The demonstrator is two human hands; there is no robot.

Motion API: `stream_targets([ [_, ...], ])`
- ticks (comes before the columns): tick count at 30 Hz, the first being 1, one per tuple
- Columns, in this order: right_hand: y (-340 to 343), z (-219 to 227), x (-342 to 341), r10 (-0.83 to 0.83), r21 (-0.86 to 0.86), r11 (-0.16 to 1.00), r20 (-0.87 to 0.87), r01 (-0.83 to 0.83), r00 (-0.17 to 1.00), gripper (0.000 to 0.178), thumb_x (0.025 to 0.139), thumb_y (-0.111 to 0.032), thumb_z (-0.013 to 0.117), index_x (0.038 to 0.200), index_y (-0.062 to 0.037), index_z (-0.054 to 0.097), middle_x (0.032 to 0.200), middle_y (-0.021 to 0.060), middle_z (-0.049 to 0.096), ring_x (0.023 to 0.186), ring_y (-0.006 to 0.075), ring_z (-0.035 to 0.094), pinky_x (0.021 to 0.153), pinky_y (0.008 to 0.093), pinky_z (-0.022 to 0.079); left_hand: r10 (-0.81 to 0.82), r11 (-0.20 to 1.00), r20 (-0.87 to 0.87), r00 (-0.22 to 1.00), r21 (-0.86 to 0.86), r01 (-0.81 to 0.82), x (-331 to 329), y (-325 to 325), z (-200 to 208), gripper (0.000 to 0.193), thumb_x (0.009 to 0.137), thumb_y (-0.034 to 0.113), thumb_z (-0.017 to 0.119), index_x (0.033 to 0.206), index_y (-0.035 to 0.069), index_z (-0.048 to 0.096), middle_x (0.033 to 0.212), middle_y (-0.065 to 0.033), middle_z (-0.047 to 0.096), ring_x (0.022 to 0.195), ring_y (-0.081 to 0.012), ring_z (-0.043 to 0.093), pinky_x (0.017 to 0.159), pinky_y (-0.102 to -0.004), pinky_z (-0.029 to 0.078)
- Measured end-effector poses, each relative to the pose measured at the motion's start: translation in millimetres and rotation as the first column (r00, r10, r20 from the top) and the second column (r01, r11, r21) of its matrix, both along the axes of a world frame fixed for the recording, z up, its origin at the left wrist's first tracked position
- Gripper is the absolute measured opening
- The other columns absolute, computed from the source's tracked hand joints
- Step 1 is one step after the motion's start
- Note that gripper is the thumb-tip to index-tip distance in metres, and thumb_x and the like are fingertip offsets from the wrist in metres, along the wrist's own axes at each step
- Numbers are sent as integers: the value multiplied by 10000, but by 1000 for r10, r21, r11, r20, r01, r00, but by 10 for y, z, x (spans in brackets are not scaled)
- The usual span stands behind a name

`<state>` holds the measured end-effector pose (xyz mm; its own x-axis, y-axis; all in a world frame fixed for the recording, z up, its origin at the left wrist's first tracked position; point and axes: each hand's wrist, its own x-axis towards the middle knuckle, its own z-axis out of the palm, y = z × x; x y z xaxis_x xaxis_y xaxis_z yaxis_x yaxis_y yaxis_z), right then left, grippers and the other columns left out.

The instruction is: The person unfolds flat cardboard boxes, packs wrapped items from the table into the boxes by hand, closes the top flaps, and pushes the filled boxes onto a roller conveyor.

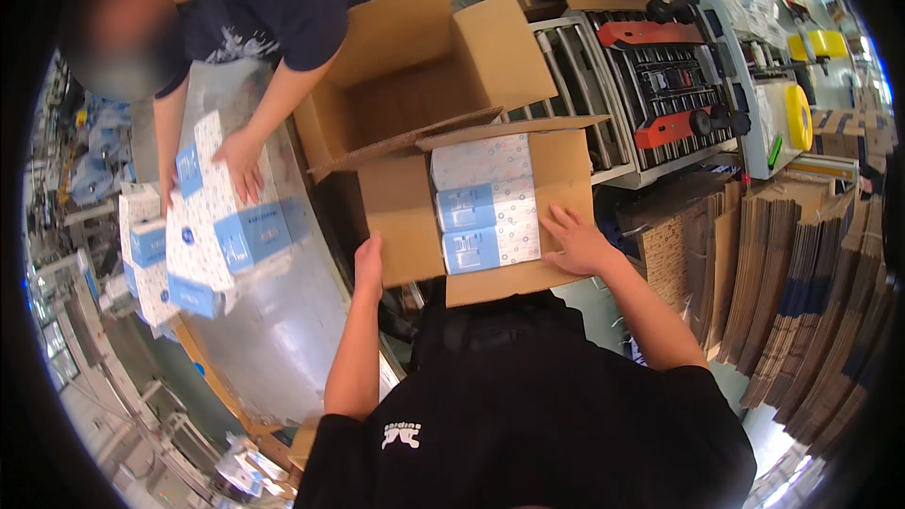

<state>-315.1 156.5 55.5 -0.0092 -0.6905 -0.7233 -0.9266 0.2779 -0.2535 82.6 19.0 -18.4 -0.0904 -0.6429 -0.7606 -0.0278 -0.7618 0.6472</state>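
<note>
In front of me stands an open cardboard carton with its flaps folded outward. Inside it lie several white and blue printed boxes, packed side by side in a row. My left hand is closed on the outer edge of the carton's left flap, its fingers partly hidden by the cardboard. Resting on the right flap, my right hand has its fingers spread, the tips close to the boxes.
A second open carton stands just beyond mine. At the left a co-worker's hands hold similar boxes over a metal table. A roller conveyor with a red-railed machine and flattened cartons lie right.
</note>
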Motion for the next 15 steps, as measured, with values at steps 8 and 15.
stream_targets([
  [8, -150, 61, -226, 20, 97, 994, 231, -44, 973, 1007, 657, -662, 831, 1475, -155, 532, 1602, 206, 359, 1470, 407, 352, 1164, 543, 352, -674, -174, 728, 125, -321, 931, -1825, -152, 756, 565, 888, 202, 685, 1409, 23, 560, 1377, -232, 606, 1319, -394, 546, 1061, -436, 473],
  [15, -23, -750, -344, -882, -274, 371, 197, 887, 429, 1345, 679, -550, 897, 1616, -3, 102, 1452, 259, 526, 1336, 406, 531, 1091, 436, 442, -155, -353, 857, 492, -513, 783, -2654, -585, 1068, 724, 844, 240, 745, 1480, 35, 465, 1325, -157, 610, 1273, -318, 549, 1128, -454, 364],
])
